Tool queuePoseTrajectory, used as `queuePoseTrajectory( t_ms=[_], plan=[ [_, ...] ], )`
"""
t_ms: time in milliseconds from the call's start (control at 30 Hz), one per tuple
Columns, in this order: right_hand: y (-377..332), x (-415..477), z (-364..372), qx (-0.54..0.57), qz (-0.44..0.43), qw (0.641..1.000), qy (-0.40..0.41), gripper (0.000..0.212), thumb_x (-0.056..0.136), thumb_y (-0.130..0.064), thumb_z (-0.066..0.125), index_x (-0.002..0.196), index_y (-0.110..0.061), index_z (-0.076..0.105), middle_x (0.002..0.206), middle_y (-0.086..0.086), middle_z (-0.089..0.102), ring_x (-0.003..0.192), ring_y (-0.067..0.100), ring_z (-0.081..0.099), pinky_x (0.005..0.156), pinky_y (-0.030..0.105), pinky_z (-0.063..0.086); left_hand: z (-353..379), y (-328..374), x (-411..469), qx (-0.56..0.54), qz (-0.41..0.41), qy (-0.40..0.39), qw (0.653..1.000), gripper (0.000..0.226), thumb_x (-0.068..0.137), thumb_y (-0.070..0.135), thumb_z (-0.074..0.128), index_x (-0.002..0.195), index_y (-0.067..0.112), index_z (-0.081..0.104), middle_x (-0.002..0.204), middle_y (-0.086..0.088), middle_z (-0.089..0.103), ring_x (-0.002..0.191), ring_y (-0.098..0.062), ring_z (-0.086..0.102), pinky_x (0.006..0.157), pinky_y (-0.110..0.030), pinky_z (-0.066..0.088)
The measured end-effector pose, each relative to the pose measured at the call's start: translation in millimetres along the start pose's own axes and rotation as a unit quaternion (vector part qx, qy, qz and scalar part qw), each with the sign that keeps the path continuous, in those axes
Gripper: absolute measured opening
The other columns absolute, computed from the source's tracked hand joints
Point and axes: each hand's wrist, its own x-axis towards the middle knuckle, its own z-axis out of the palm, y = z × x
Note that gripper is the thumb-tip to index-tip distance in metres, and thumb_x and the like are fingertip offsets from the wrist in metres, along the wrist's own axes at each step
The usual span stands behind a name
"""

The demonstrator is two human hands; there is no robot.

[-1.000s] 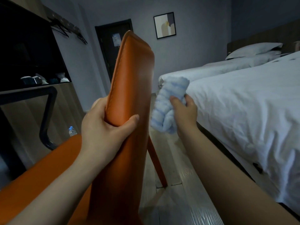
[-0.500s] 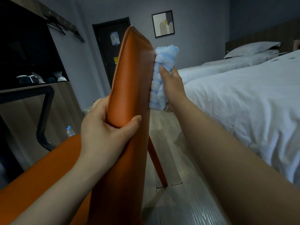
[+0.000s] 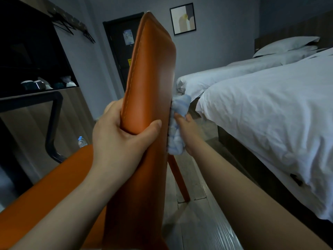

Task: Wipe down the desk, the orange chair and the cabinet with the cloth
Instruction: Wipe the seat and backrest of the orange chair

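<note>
The orange chair (image 3: pixel 149 73) fills the middle of the view, its backrest seen edge-on and upright. My left hand (image 3: pixel 122 134) grips the backrest around its middle, thumb on the near edge and fingers behind. My right hand (image 3: pixel 189 130) holds a bunched light-blue cloth (image 3: pixel 177 127) and presses it against the backrest's right face at mid height. The desk (image 3: pixel 27 94) edge and its black leg stand at the left. A wooden cabinet (image 3: pixel 75 105) front lies behind the desk.
Two white beds (image 3: pixel 261 109) run along the right, close to the chair. A water bottle (image 3: pixel 82 141) stands on the floor at the left. Small items sit on the dark shelf (image 3: pixel 45 83). A dark door (image 3: pixel 122 49) is at the back.
My right hand has slid the cloth down the backrest's right face from near the top to mid height. The left hand keeps its grip on the backrest.
</note>
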Motion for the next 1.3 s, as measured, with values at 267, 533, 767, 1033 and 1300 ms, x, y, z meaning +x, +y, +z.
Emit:
queuePoseTrajectory(
  t_ms=[267, 533, 767, 1033, 1300],
  plan=[
    [48, -26, 5, 0.034, 0.056, 0.997, -0.027, 0.020, 0.102, -0.022, 0.044, 0.115, -0.010, 0.053, 0.087, 0.000, 0.061, 0.074, 0.005, 0.061, 0.052, 0.007, 0.046, 1, -3, -1, -0.002, -0.007, -0.006, 1.000, 0.049, 0.069, 0.052, 0.067, 0.111, 0.050, 0.042, 0.111, 0.010, 0.060, 0.088, -0.003, 0.062, 0.070, -0.020, 0.050],
    [88, -46, 8, 0.027, 0.079, 0.996, -0.019, 0.025, 0.102, -0.020, 0.044, 0.123, -0.009, 0.053, 0.096, -0.001, 0.065, 0.085, 0.004, 0.064, 0.064, 0.007, 0.049, 1, -3, 0, -0.004, -0.008, 0.006, 1.000, 0.039, 0.069, 0.048, 0.070, 0.097, 0.056, 0.044, 0.107, 0.010, 0.062, 0.086, -0.004, 0.063, 0.074, -0.031, 0.056],
    [113, -57, 8, 0.036, 0.115, 0.993, -0.014, 0.011, 0.101, -0.023, 0.048, 0.106, -0.022, 0.058, 0.096, -0.003, 0.068, 0.088, 0.007, 0.067, 0.070, 0.015, 0.052, 1, -4, 1, 0.010, 0.000, 0.009, 1.000, 0.037, 0.069, 0.049, 0.070, 0.094, 0.057, 0.043, 0.102, 0.014, 0.060, 0.083, 0.000, 0.061, 0.071, -0.022, 0.053],
    [143, -64, 0, -0.074, 0.200, 0.977, 0.024, 0.027, 0.096, -0.016, 0.054, 0.123, -0.015, 0.055, 0.108, 0.001, 0.063, 0.108, 0.024, 0.062, 0.093, 0.036, 0.050, -1, -2, 1, 0.002, -0.008, 0.003, 1.000, 0.035, 0.070, 0.047, 0.070, 0.094, 0.054, 0.046, 0.102, 0.007, 0.063, 0.083, -0.006, 0.063, 0.072, -0.032, 0.056],
    [116, -69, -35, -0.168, 0.193, 0.963, 0.084, 0.022, 0.096, -0.015, 0.054, 0.119, -0.016, 0.056, 0.096, -0.005, 0.058, 0.095, 0.019, 0.059, 0.085, 0.031, 0.047, -2, -1, 3, -0.005, -0.029, -0.023, 0.999, 0.040, 0.072, 0.050, 0.069, 0.100, 0.059, 0.042, 0.102, 0.024, 0.054, 0.090, 0.003, 0.058, 0.068, -0.018, 0.051]
  ],
)
